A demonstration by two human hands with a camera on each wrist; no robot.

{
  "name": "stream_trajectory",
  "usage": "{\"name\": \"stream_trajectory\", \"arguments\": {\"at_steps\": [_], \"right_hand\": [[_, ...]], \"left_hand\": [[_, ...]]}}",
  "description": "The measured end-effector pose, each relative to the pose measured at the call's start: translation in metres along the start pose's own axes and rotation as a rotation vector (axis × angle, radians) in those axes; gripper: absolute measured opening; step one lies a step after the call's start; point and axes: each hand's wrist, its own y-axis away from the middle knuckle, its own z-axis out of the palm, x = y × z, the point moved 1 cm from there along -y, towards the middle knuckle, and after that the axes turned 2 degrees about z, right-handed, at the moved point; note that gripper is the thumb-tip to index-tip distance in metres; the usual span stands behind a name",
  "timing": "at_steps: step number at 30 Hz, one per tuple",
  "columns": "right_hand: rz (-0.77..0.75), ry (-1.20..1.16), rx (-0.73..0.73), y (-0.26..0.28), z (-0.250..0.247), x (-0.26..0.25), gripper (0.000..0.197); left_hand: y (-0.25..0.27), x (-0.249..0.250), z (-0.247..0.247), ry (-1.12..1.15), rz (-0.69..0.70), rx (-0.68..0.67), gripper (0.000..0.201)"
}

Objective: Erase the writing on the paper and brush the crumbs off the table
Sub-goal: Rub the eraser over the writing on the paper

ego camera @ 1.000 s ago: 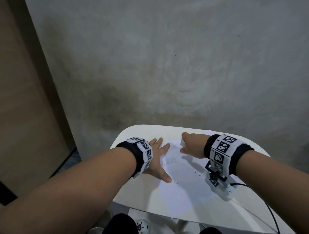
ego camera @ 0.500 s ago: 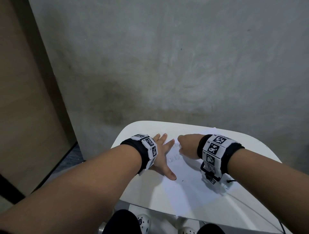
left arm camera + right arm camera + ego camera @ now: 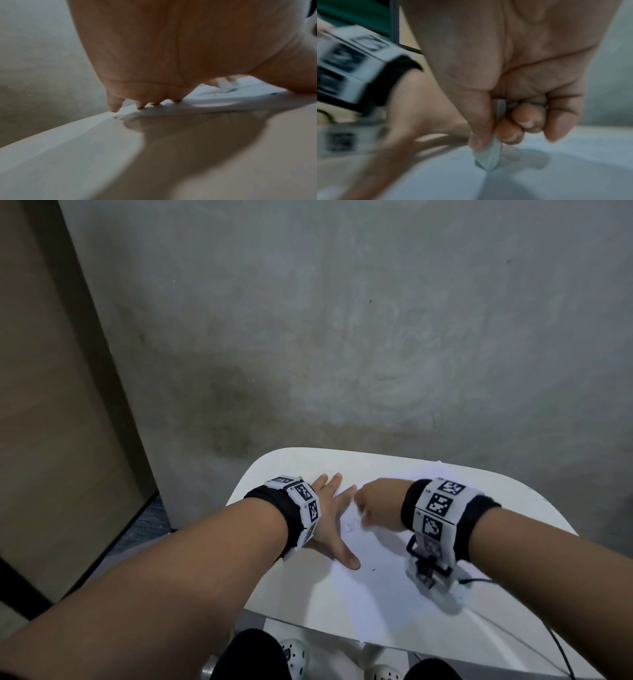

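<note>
Pinching a white eraser between thumb and curled fingers, the right hand works its lower corner against the paper, which lies on the white table, running from the far right toward the near edge. The left hand lies flat with fingers spread, holding nothing, its fingertips pressing the sheet's far left part while the palm sits over the tabletop beside it.

A faint scribble of writing remains on the sheet, in the gap between the two hands. It lies just to the left and slightly nearer than the eraser tip, and just right of the left palm. So the right hand is the one placed to reach it, with a short stroke leftward toward the left hand, which probably pins the sheet against that pull.

A few dark crumbs lie on the paper, nearer than the writing; brushing looks not yet begun.
</note>
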Motion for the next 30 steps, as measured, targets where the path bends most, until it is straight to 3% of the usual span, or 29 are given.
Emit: {"name": "stream_trajectory", "arguments": {"at_steps": [3, 7, 11, 15, 18, 23, 27, 30], "right_hand": [[0.084, 0.024, 0.021, -0.002, -0.003, 0.006, 0.027], [-0.004, 0.063, -0.058, 0.006, 0.003, -0.009, 0.017], [0.099, 0.027, -0.013, -0.002, 0.001, 0.006, 0.03], [-0.018, 0.042, -0.063, 0.003, 0.01, -0.009, 0.02], [0.1, 0.027, 0.0, -0.004, 0.001, 0.013, 0.015], [-0.017, 0.117, -0.123, 0.006, 0.001, -0.008, 0.042], [0.088, 0.057, -0.02, -0.006, -0.003, 0.023, 0.018], [0.018, 0.084, -0.072, 0.001, 0.005, -0.002, 0.01]], "left_hand": [[0.0, -0.001, 0.0, 0.003, -0.008, -0.002, 0.141], [-0.001, 0.001, -0.001, -0.012, -0.018, -0.023, 0.14], [0.002, 0.0, 0.0, 0.006, -0.008, -0.007, 0.141], [0.003, 0.003, -0.001, -0.01, -0.01, -0.005, 0.139], [0.003, 0.001, 0.0, -0.007, -0.006, -0.004, 0.14], [0.002, 0.003, -0.001, -0.003, -0.011, -0.008, 0.139], [0.002, 0.0, -0.002, 0.008, -0.007, -0.027, 0.141], [0.0, 0.001, 0.001, -0.007, -0.013, -0.01, 0.141]]}}
